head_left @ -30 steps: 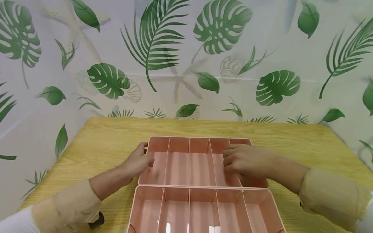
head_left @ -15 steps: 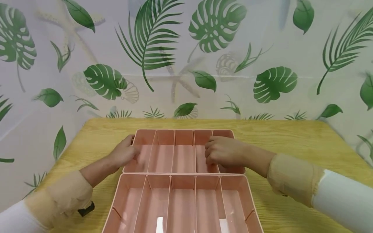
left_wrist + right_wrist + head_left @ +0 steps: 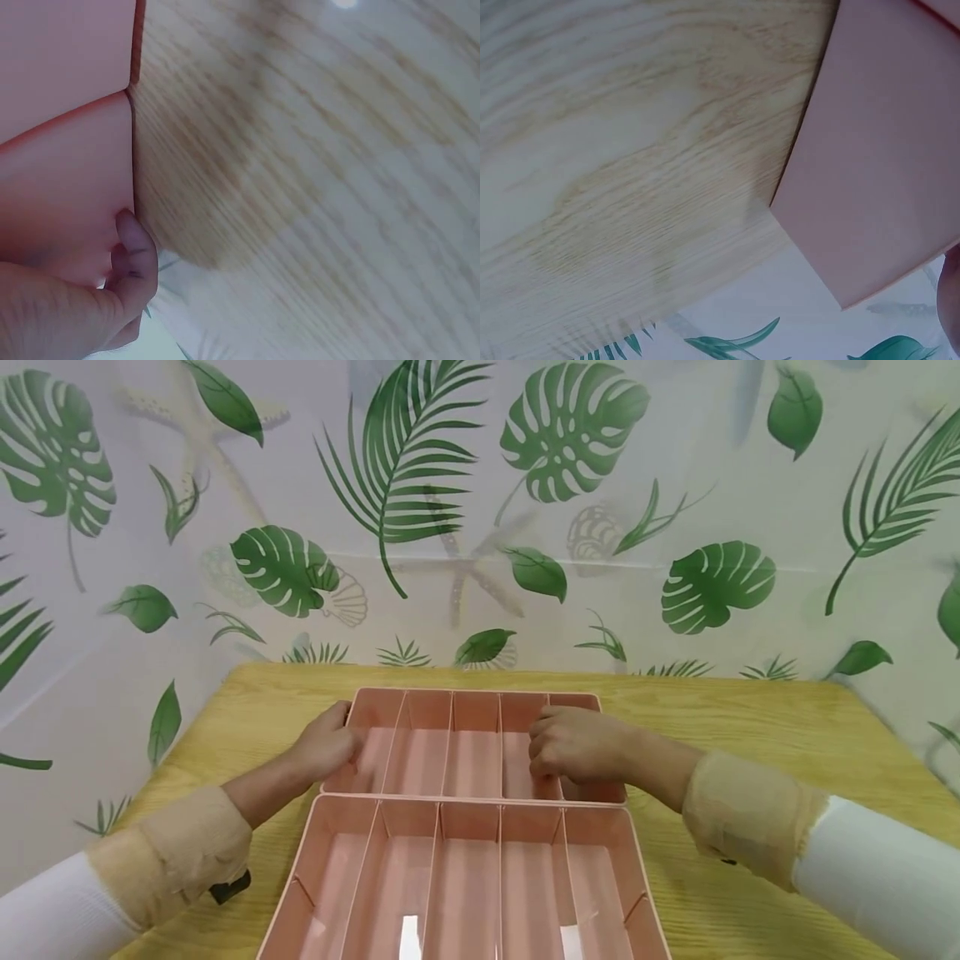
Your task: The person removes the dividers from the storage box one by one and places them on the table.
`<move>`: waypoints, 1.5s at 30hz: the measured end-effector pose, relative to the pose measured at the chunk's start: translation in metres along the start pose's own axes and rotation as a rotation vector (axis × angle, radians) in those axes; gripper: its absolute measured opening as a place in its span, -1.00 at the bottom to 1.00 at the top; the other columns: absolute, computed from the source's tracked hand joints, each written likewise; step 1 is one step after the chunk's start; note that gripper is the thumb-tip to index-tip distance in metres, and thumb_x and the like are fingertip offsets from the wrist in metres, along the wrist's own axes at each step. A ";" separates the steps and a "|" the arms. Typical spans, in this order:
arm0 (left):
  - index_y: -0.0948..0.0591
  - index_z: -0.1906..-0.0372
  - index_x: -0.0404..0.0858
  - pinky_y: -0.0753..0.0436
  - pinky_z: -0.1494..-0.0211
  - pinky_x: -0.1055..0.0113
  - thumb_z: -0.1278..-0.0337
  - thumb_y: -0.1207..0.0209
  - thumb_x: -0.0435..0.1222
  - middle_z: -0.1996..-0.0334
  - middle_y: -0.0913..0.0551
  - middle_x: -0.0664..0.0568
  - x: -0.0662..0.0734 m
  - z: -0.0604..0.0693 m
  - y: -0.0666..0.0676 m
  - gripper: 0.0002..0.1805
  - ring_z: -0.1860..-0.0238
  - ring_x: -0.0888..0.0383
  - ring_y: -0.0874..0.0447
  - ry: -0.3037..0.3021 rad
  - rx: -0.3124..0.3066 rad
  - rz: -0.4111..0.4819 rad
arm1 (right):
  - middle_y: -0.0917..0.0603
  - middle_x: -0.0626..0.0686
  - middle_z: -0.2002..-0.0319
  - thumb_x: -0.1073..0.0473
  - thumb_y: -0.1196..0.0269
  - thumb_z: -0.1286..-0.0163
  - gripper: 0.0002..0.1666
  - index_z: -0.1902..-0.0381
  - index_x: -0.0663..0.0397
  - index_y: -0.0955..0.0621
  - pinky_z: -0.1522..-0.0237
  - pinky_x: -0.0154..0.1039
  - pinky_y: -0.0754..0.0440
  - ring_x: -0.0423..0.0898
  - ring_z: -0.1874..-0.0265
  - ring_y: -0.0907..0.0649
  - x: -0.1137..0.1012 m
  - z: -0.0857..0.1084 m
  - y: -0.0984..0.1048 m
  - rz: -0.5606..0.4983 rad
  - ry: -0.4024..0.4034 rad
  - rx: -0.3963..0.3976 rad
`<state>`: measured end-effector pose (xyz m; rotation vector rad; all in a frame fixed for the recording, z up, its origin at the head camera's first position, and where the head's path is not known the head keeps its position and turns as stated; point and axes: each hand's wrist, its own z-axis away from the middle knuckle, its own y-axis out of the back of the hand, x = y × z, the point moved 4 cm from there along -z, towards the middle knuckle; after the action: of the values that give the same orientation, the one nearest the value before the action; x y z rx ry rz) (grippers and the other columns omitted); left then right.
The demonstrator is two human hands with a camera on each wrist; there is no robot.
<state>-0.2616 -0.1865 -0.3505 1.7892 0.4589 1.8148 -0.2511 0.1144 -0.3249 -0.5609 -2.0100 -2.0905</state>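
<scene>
Two pink divider trays lie end to end on the table, the far tray [image 3: 423, 760] touching the near tray [image 3: 465, 893]. Slim upright dividers part each into several long compartments, with no loose items in those I see. My left hand [image 3: 326, 743] grips the far tray's left wall; in the left wrist view its fingers [image 3: 136, 255] curl over the pink edge. Inside the far tray, my right hand [image 3: 573, 745] has curled fingers at the rightmost divider [image 3: 560, 790] and appears to pinch it. Its fingertips are partly hidden, and only a sliver shows in the right wrist view.
The wood-grain table [image 3: 750, 760] extends on both sides of the trays. Behind it hangs a white leaf-patterned cloth [image 3: 570, 635]. A small black object [image 3: 230, 887] sits beneath my left cuff. Narrow slots [image 3: 636, 907] mark the near tray's side walls.
Both trays have shifted left and slightly away from me, mostly in the first half second. Both hands moved with them, keeping their places on the far tray.
</scene>
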 end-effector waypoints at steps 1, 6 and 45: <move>-0.34 -0.23 -0.55 -0.56 0.17 0.24 0.16 0.06 -0.46 -0.05 -0.52 -0.38 0.000 0.000 0.000 -0.34 0.12 -0.12 -0.55 0.003 0.002 -0.006 | -0.53 -0.22 0.64 0.48 -0.26 -0.05 -0.57 0.72 -0.18 -0.47 0.28 -0.25 -0.40 -0.18 0.49 -0.49 0.001 0.000 0.002 -0.004 -0.007 0.002; -0.33 -0.25 -0.53 -0.56 0.16 0.24 0.16 0.07 -0.47 -0.08 -0.52 -0.39 0.001 0.000 0.001 -0.33 0.08 -0.13 -0.55 0.010 0.010 -0.032 | -0.46 -0.22 0.67 0.53 -0.25 0.00 -0.55 0.74 -0.16 -0.44 0.28 -0.25 -0.38 -0.19 0.52 -0.40 0.004 0.003 0.010 -0.019 -0.021 0.023; -0.28 -0.26 -0.57 -0.59 0.03 0.04 0.05 0.05 -0.44 -0.09 -0.50 -0.46 0.007 0.004 0.002 -0.35 0.01 -0.21 -0.55 -0.027 0.009 -0.087 | -0.68 0.16 0.15 0.53 -0.19 -0.18 -0.61 0.05 0.15 -0.63 0.41 0.04 -0.63 0.18 0.21 -0.65 0.104 0.153 -0.002 -0.129 -0.919 -0.175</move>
<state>-0.2577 -0.1842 -0.3438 1.7696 0.5276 1.7298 -0.3256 0.2794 -0.2844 -1.7177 -2.2992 -2.3369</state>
